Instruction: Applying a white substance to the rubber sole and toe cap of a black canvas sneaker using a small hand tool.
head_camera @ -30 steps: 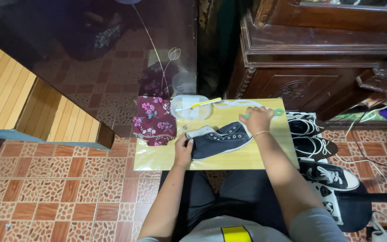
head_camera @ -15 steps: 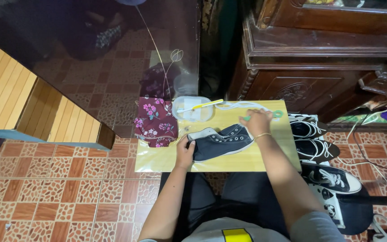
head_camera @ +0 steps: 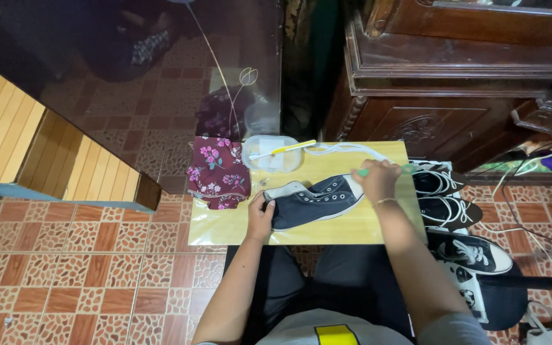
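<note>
Half the green brush (head_camera: pixel 410 168) hides in right hand (head_camera: pixel 376 181).

1. Evenly lit from overhead, moderately bright; warm cast on the yellow low table (head_camera: pixel 352 227) and tiled floor (head_camera: pixel 84 268).
2. Dim and murky toward the top, especially the dark wooden cabinet (head_camera: pixel 455 76).
3. Soft reflections and mild glare across the glass panel (head_camera: pixel 161 76) at upper left.
4. Short, soft shadows beneath the forearms.
5. Sharp at centre; wide-angle bending and slight softness at the edges.
</note>
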